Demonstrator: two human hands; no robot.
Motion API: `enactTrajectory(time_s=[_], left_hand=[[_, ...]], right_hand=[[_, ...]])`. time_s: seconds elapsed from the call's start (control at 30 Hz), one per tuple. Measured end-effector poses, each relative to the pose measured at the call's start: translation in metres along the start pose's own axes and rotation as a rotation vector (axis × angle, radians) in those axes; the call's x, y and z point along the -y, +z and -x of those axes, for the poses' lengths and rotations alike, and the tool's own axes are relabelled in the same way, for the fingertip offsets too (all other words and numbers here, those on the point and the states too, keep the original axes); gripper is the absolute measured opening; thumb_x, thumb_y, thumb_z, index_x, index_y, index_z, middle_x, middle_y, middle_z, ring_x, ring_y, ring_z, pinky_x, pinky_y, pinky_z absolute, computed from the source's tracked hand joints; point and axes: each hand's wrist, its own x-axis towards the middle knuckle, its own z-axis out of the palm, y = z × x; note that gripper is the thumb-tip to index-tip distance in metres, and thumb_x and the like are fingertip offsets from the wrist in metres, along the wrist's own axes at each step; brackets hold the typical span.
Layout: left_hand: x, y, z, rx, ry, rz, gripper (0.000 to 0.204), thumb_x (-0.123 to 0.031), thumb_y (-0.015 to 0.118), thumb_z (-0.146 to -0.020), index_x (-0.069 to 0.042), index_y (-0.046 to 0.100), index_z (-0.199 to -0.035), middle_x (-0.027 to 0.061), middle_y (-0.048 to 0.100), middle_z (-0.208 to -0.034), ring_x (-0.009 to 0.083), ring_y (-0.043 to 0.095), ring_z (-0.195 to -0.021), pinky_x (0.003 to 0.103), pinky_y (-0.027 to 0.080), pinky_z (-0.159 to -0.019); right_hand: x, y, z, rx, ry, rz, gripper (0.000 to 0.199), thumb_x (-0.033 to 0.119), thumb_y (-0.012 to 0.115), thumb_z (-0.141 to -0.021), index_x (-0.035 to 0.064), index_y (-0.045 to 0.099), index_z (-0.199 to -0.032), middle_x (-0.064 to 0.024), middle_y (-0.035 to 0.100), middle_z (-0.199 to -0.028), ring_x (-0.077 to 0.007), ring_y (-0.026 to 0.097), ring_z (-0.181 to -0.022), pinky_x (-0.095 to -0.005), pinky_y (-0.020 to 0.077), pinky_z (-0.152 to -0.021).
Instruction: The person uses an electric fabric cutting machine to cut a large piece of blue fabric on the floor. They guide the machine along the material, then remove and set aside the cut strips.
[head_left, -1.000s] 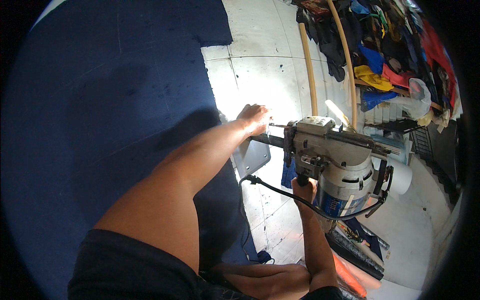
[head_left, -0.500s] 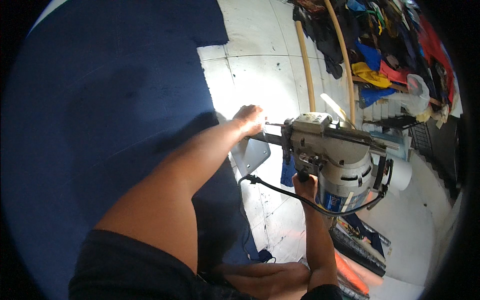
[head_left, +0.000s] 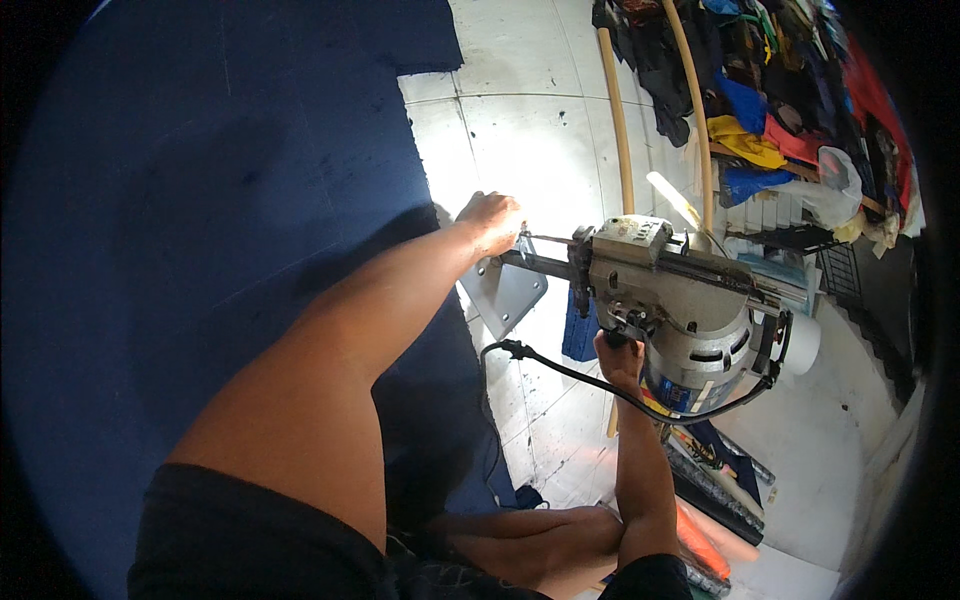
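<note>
A grey cloth cutting machine (head_left: 670,270) is tipped over sideways, its motor end at the right. A flat grey base plate (head_left: 507,297) with holes stands at its left end. My right hand (head_left: 620,360) is wrapped around the dark handle under the body. Beside the base plate, my left hand (head_left: 490,222) is closed at the end of the blade upright (head_left: 540,262); its fingertips are partly hidden. A black power cable (head_left: 590,381) loops from the motor end past my right wrist.
Dark blue cloth (head_left: 240,200) covers the left side of a white tabletop (head_left: 520,130). Two wooden poles (head_left: 617,130) lie beyond the machine. Colourful fabric scraps (head_left: 745,140) pile up at the far right. Several rolls (head_left: 710,490) lie near my right forearm.
My left hand has shifted slightly away from me and a little left along the machine's end. The machine and its plate appear slightly further right. Both hands keep their places on it.
</note>
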Motion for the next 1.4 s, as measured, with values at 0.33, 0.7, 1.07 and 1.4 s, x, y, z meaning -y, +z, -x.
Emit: enactTrajectory(time_s=[0.33, 0.7, 1.07, 1.4], left_hand=[[0.0, 0.007, -0.001, -0.072, 0.068, 0.026, 0.024, -0.011, 0.054, -0.087, -0.016, 0.07, -0.104, 0.0087, 0.071, -0.106, 0.0282, 0.067, -0.103, 0.046, 0.049, -0.088], [0.006, -0.004, 0.002, -0.002, 0.071, -0.083, 0.024, -0.011, 0.053, -0.088, -0.014, 0.069, -0.106, 0.0097, 0.07, -0.107, 0.0283, 0.067, -0.102, 0.045, 0.05, -0.089], [0.007, -0.001, 0.002, -0.05, 0.095, -0.036, 0.026, -0.01, 0.052, -0.088, -0.014, 0.067, -0.107, 0.0102, 0.07, -0.106, 0.029, 0.067, -0.102, 0.046, 0.051, -0.087], [0.008, 0.011, -0.002, -0.174, 0.195, 0.023, 0.018, -0.014, 0.055, -0.082, -0.007, 0.068, -0.092, 0.0162, 0.069, -0.094, 0.0345, 0.067, -0.092, 0.045, 0.052, -0.082]], right_hand=[[-0.003, 0.003, 0.01, 0.058, -0.34, 0.535, 0.016, 0.022, 0.07, -0.084, 0.0068, 0.068, -0.089, -0.0026, 0.072, -0.081, -0.0089, 0.065, -0.076, -0.0298, 0.0514, -0.071], [-0.015, 0.065, 0.028, 0.064, -0.493, 0.716, 0.024, 0.022, 0.073, -0.08, 0.0047, 0.067, -0.097, -0.0031, 0.072, -0.085, -0.0109, 0.066, -0.08, -0.0293, 0.0519, -0.077], [-0.007, 0.06, 0.031, 0.0, -0.426, 1.173, 0.047, 0.03, 0.076, -0.08, 0.0051, 0.061, -0.116, -0.0099, 0.068, -0.11, -0.0179, 0.062, -0.106, -0.0402, 0.0425, -0.099], [0.006, 0.028, 0.03, -0.025, -0.328, 1.178, 0.025, 0.017, 0.047, -0.101, 0.0042, 0.063, -0.115, -0.0107, 0.067, -0.118, -0.0212, 0.06, -0.11, -0.0445, 0.0369, -0.11]])
